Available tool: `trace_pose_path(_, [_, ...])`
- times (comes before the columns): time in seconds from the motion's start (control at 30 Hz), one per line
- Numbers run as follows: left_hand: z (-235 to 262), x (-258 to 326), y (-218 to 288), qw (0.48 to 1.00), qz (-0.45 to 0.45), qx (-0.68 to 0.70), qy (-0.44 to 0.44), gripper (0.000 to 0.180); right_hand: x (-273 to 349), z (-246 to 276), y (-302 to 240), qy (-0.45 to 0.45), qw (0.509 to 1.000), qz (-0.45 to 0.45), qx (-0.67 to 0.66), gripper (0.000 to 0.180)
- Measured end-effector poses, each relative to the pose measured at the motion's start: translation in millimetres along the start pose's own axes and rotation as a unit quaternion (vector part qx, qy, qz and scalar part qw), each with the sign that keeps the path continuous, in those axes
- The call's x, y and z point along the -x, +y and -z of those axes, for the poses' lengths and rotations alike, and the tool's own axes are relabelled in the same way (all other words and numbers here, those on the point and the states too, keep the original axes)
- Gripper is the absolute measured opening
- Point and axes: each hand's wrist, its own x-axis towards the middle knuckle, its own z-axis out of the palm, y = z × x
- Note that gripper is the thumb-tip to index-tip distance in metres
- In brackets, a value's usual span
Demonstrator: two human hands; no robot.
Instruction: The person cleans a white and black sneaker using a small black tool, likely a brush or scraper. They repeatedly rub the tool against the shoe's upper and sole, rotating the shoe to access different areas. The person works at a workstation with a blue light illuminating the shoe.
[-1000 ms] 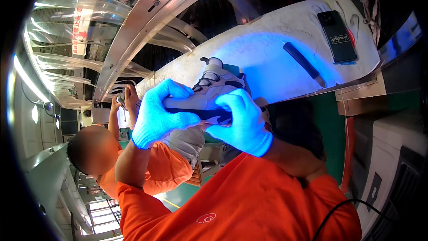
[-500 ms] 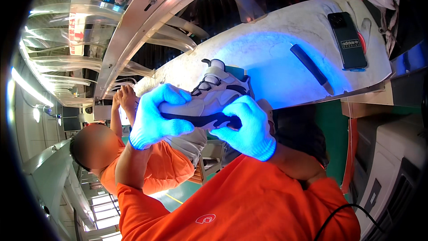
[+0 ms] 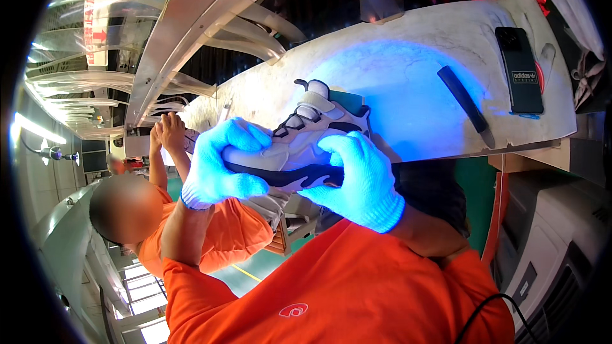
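A light-coloured sneaker [image 3: 299, 143] with a dark sole band and dark laces is held up between my two hands at the table's near edge. My left hand [image 3: 223, 162], in a knitted glove lit blue, grips the toe, thumb along the sole edge and fingers over the upper. Around the midfoot and heel side of the sole closes my right hand [image 3: 363, 181], gloved the same way. The shoe's toe points left and its opening faces away from me. Its far side and underside are hidden.
On the light worktop [image 3: 408, 57] under blue light lie a dark pen-shaped tool [image 3: 465, 105] and a black phone [image 3: 519, 70]. A metal frame [image 3: 185, 32] with clear curved tubes stands at the left. A co-worker in an orange shirt [image 3: 223, 236] sits to the left, hands raised.
My right hand has shifted its hold, its fingers now higher on the shoe's side. My left hand keeps the toe. The view has turned slightly, moving the tool and phone rightward.
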Motion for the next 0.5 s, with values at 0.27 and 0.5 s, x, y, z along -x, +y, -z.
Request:
trace_pose_path(0.27, [15, -16, 24, 0.990, 0.126, 0.009, -0.064, 0.094, -7, -8, 4, -0.024, 1.000, -0.009, 0.018, 0.072])
trace_pose_path(0.5, [8, -65, 47, 0.872, 0.287, -0.315, -0.241, 0.112, -8, -23, 6, -0.025, 0.998, 0.024, 0.050, 0.071])
